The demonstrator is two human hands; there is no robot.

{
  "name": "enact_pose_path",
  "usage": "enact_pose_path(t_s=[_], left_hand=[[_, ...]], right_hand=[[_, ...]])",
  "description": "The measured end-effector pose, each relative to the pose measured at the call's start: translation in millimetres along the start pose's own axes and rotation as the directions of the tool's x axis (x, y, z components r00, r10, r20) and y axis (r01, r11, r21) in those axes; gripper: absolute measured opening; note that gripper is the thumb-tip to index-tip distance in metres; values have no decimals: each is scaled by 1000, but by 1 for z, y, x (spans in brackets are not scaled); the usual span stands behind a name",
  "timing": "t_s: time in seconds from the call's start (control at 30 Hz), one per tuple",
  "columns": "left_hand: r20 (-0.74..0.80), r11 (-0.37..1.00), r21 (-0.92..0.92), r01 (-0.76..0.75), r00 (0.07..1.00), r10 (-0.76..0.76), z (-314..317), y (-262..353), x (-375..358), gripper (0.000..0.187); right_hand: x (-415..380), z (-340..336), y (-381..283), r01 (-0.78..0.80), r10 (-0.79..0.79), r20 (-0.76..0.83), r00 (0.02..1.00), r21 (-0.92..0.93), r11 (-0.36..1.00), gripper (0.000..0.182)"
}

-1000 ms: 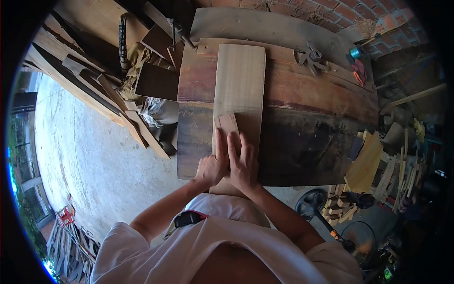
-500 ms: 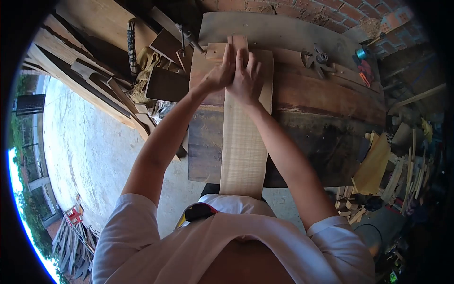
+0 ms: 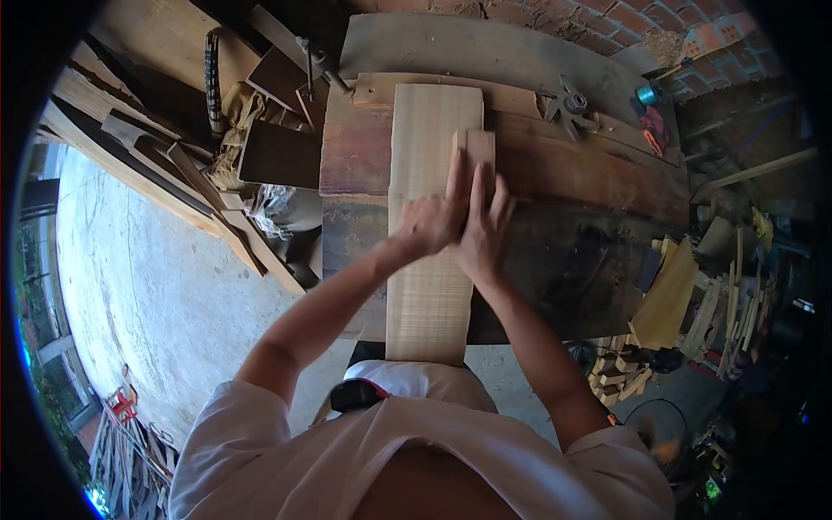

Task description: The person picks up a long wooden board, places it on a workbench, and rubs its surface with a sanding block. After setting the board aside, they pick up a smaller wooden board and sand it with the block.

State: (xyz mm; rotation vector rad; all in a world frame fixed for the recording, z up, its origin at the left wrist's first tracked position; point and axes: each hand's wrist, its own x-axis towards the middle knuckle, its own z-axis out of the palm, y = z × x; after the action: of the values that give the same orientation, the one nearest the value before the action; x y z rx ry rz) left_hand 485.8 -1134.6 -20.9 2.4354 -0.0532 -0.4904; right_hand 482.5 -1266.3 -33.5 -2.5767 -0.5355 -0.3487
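A long pale board (image 3: 426,303) lies lengthwise on the workbench, its near end at my lap. On the board's upper right part rests a small flat wooden block (image 3: 478,146), held under both hands. My left hand (image 3: 429,221) grips the block's left side, with one finger stretched along it and the others curled. From the right, my right hand (image 3: 487,234) holds the block with its fingers over the top and side. The block's underside is hidden.
The dark, worn workbench (image 3: 572,277) carries a metal spoked part (image 3: 570,106), a blue spool (image 3: 647,95) and a red-handled tool (image 3: 655,132) at the back right. Wood pieces (image 3: 165,156) lean at left. Offcuts (image 3: 620,377) are stacked at lower right. A brick wall (image 3: 624,35) stands behind.
Both hands and the wooden block have moved back along the board toward my body and slightly right. The board's far end now shows. The view has shifted a little.
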Motion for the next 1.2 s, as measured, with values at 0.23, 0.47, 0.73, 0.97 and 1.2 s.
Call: enact_pose_path(t_s=[0.23, 0.47, 0.73, 0.97, 1.2], left_hand=[[-240, 960, -11, -280, 933, 270, -86, -35, 194, 82], [12, 999, -2, 41, 999, -41, -12, -13, 33, 85], [188, 998, 32, 48, 981, -53, 75, -7, -137, 89], [-80, 980, 100, -174, 980, 182, -20, -38, 78, 88], [-160, 967, -56, -247, 958, 236, -86, -45, 170, 76]], right_hand=[[179, 55, 36, 29, -55, -180, 982, -142, 989, 86], [30, 9, -9, -114, 114, 9, 993, -29, 993, 93], [-119, -46, -40, -68, 39, 259, 965, 106, 992, 108], [74, 21, 12, 18, -19, -46, 999, -3, 1000, 90], [166, 51, 17, -57, 33, -184, 982, -127, 990, 80]])
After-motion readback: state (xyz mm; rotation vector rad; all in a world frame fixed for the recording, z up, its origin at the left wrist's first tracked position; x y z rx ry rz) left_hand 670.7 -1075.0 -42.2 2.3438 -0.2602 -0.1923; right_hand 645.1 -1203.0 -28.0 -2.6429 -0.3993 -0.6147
